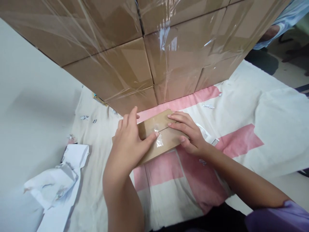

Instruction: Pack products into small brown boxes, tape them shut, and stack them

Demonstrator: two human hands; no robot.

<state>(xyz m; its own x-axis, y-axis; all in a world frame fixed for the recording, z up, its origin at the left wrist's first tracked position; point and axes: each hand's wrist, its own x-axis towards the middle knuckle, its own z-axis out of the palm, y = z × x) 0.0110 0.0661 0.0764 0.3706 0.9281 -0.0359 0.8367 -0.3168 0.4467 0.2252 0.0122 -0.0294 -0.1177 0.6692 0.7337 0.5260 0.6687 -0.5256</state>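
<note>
Left hand [127, 137] and right hand [190, 130] grip a small cardboard box [167, 137] at its nine and three o'clock ends, over pink-and-white cloth [280, 129]; wrapped cartons [178, 48] stand at twelve o'clock.

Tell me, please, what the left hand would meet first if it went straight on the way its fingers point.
The left hand would probably meet the plastic-wrapped carton stack first, near its bottom row; the fingers point that way, though one view leaves the gap unclear.
</note>
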